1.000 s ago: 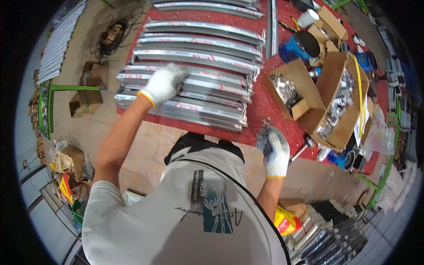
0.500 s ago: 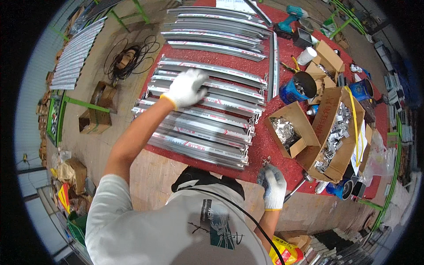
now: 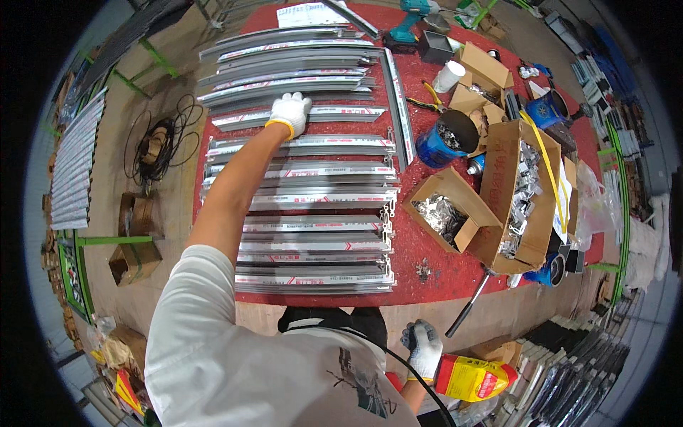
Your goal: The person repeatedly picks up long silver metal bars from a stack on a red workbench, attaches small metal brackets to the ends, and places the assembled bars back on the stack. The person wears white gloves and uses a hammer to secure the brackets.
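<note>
My left hand (image 3: 290,114), in a white knit glove, reaches over the table with its fingers bent over a silver metal profile (image 3: 341,112). This long strip with angled ends lies between two groups of similar profiles. Nearer to me is a row of profiles (image 3: 320,199) with small metal clips at their right ends. My right hand (image 3: 425,349), gloved in white with grey fingers, is low beside my body, off the table's near edge. Its fingers are curled in, and whatever is inside them is hidden.
On the right of the red table (image 3: 455,281) stand a carton of metal pieces (image 3: 441,213), a longer carton of brackets (image 3: 498,192) and a blue bucket (image 3: 437,146). Pliers (image 3: 427,99), a teal drill (image 3: 409,25) and a mallet-like tool (image 3: 469,306) lie around them.
My left hand has moved away from me, from the near row to the profile beyond it. My right hand has drawn back from the table edge toward my body. The view has shifted.
</note>
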`<state>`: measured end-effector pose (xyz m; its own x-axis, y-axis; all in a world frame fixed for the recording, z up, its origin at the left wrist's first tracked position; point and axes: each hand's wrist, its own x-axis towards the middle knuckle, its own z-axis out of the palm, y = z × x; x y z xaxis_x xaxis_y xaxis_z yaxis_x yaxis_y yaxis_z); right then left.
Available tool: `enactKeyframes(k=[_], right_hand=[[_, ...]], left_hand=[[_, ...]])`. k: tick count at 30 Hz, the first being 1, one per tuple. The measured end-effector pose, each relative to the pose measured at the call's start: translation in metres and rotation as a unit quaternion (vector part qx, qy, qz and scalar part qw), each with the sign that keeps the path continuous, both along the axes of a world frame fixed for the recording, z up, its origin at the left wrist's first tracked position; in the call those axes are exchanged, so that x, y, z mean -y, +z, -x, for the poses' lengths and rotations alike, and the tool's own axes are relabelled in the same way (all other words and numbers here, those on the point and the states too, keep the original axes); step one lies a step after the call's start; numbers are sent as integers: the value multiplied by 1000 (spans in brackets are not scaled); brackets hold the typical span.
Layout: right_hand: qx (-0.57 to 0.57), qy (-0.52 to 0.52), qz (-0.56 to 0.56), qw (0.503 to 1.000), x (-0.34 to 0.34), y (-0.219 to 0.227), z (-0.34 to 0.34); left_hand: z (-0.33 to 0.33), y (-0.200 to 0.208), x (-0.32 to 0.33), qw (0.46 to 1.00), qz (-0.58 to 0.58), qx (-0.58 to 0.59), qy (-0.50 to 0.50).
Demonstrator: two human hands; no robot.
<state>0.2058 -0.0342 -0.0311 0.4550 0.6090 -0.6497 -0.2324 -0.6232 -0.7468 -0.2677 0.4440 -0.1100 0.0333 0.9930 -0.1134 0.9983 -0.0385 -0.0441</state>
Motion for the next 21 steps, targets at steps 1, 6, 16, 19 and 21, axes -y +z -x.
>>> enactKeyframes(k=[1, 6, 16, 19, 21], right_hand=[[12, -4, 19, 1000, -1, -2, 6], [28, 36, -37, 998, -6, 0, 17], [23, 74, -54, 996, -25, -7, 6], [21, 106, -74, 991, -40, -11, -1], [20, 113, -87, 990, -54, -12, -7]], left_hand=[[-1, -1, -2, 1000, -5, 10, -6], [-5, 20, -15, 998, 39, -19, -55], [46, 181, 10, 829, 230, 506, 52], [32, 195, 46, 716, 256, 631, 154], [20, 194, 76, 696, 140, 692, 133]])
